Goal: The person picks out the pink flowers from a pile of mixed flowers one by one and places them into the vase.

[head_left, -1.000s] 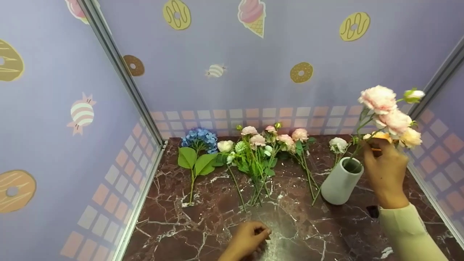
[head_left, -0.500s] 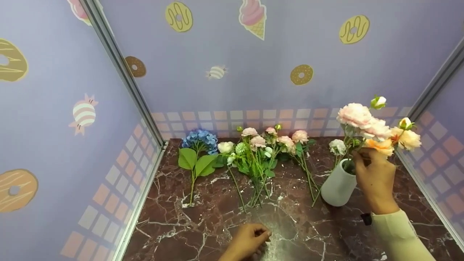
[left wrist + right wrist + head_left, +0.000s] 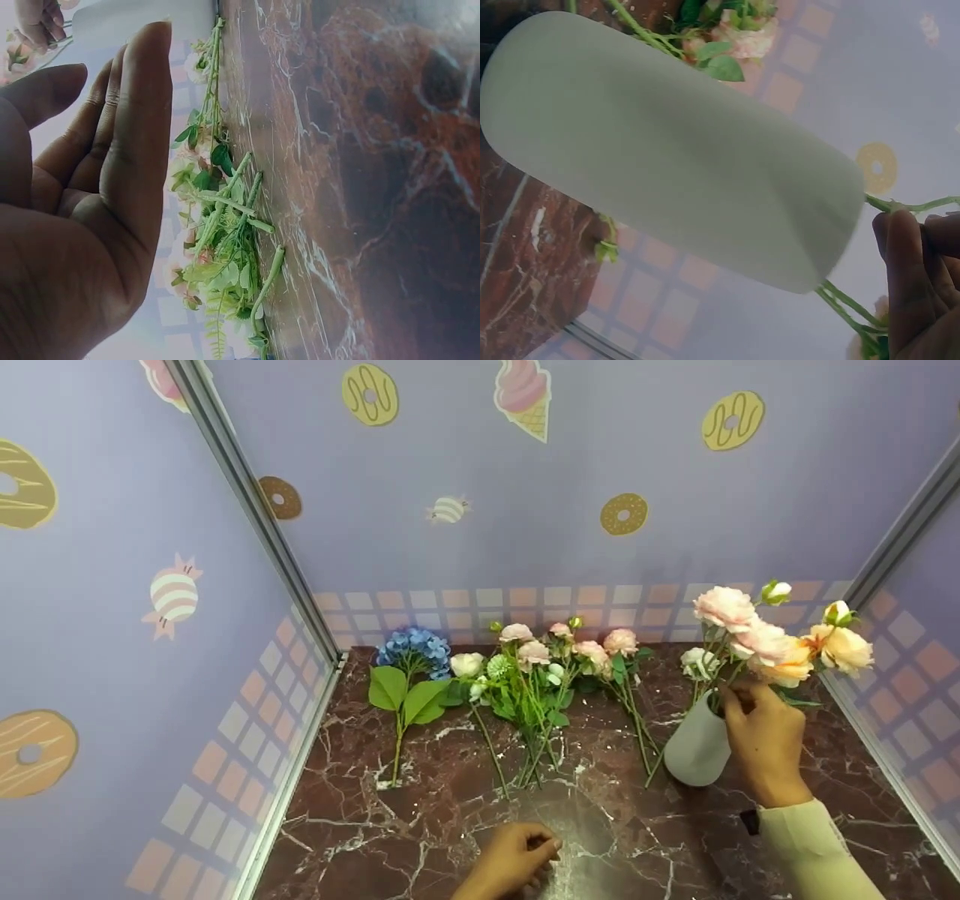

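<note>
My right hand (image 3: 766, 739) pinches a green flower stem (image 3: 881, 202) right at the mouth of the white vase (image 3: 696, 746). Above that hand spread pale pink blooms (image 3: 726, 610) with a white bud, overlapping orange and peach flowers (image 3: 846, 651) in the head view. Other green stems (image 3: 847, 307) come out of the vase's mouth in the right wrist view, and the hand hides part of the rim. My left hand (image 3: 511, 859) stays near the front of the table, fingers loosely bent and holding nothing; the left wrist view shows its bare palm.
On the marbled table lie a blue hydrangea (image 3: 414, 651), a middle group of pink and white flowers (image 3: 532, 652) and pink flowers (image 3: 621, 641) with stems reaching towards the vase. A white bloom (image 3: 699, 663) sits behind the vase. Patterned walls (image 3: 525, 510) enclose the back and sides.
My right hand has moved left and down to the vase's mouth, carrying the pink flower; its blooms have lowered over the vase. The left hand has stayed in place.
</note>
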`<state>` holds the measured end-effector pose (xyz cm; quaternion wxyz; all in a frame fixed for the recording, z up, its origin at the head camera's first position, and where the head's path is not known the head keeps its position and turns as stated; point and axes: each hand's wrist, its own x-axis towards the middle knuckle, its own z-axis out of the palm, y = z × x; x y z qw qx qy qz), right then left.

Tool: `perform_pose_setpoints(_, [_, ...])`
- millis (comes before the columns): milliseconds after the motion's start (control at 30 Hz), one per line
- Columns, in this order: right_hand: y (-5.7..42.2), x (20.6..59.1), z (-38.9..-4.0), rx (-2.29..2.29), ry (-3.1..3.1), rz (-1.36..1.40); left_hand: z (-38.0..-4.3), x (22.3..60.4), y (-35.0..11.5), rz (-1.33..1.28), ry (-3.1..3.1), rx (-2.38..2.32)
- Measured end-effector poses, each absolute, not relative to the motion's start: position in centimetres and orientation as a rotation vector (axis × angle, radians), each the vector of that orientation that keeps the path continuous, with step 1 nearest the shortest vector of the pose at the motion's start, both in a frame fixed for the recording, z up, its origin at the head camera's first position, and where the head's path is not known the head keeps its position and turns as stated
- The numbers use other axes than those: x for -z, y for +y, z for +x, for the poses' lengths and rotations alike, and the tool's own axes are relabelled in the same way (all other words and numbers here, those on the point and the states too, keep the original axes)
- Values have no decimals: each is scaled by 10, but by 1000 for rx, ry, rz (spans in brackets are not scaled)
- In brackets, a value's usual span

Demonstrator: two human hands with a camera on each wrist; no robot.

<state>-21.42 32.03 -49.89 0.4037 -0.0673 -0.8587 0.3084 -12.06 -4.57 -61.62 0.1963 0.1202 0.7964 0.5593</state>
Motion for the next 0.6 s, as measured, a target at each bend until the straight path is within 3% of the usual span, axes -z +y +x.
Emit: perform_pose_setpoints(600, [316,520,-216,-689,-2223,-279,-118,614,-45,263,2200,-1599])
